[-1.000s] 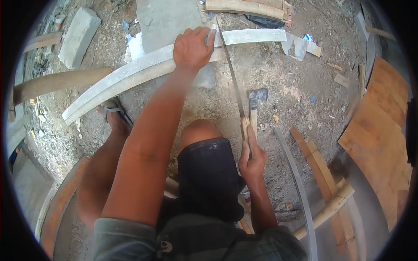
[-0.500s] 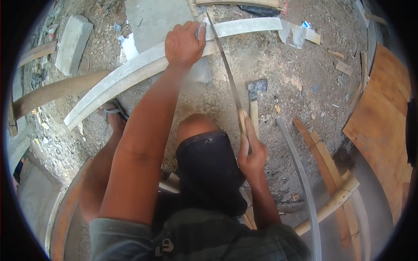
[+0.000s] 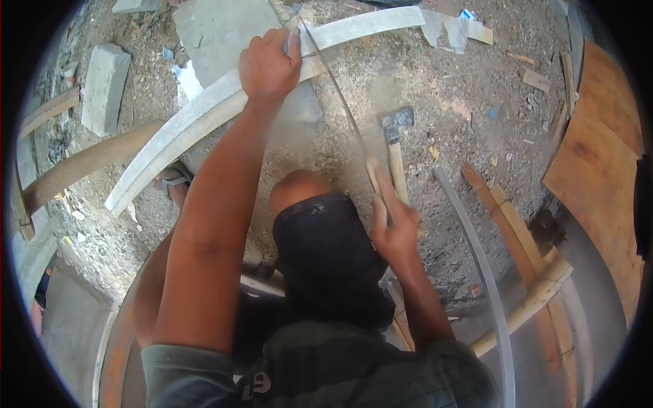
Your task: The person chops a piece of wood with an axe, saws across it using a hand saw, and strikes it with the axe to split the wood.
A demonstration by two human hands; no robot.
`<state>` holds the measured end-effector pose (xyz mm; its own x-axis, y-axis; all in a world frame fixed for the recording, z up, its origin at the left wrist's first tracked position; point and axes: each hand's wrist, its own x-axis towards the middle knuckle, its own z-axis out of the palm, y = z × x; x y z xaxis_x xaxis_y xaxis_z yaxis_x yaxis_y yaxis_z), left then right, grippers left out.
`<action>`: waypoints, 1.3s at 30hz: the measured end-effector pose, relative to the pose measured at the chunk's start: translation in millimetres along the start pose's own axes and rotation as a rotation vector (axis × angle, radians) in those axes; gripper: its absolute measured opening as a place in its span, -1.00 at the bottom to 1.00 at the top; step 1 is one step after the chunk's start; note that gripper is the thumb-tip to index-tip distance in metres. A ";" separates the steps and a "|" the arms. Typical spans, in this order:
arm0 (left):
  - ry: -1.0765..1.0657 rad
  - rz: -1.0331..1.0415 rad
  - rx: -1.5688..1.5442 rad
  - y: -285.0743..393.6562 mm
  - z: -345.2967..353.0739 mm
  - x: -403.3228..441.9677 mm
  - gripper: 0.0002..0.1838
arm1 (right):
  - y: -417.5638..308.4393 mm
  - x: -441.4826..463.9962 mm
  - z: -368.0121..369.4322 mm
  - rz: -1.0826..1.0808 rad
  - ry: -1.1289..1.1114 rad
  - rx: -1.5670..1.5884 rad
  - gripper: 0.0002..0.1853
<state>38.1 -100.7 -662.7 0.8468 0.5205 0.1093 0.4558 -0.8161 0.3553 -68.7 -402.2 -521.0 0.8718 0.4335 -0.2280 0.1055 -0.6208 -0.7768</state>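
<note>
Compared with the earlier frame, the axe (image 3: 399, 156) appears higher in the view. Left hand (image 3: 271, 66) presses bent fingers on the curved plank (image 3: 194, 112), beside the saw (image 3: 342, 97). Right hand (image 3: 394, 230) has its fingers clenched around the saw's handle. Saw crosses the plank; pale shirt print (image 3: 257, 385) is unreadable.

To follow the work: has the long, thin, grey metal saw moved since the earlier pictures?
Yes: the saw has slid back toward the person; its tip passes less beyond the curved whitish beam.
</note>
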 end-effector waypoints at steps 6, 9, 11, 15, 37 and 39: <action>0.012 -0.009 0.008 4.0 -8.7 2.8 -0.62 | -33.2 134.1 51.2 -0.057 0.022 0.062 -0.49; 0.055 -0.011 -0.022 8.7 -3.9 6.9 -0.60 | -19.8 27.8 11.4 0.012 -0.019 0.041 -0.47; 0.052 -0.020 -0.022 4.6 -3.0 6.8 -0.58 | -17.7 1.0 -0.1 0.039 -0.011 0.076 -0.47; 0.044 -0.003 -0.004 5.7 3.4 10.7 -0.59 | -24.5 45.9 24.9 -0.073 0.055 -0.014 -0.49; -0.008 -0.041 -0.001 3.7 -10.1 10.3 -0.65 | -67.2 158.3 54.6 -0.122 0.115 -0.134 -0.45; 0.017 0.028 -0.025 -4.8 -0.1 9.1 -0.66 | -77.0 70.1 9.4 -0.018 0.045 -0.140 -0.44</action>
<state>43.6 -92.0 -663.4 0.8543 0.5018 0.1356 0.4245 -0.8240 0.3753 -20.2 -317.8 -482.7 0.8893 0.4177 -0.1860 0.1841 -0.6994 -0.6906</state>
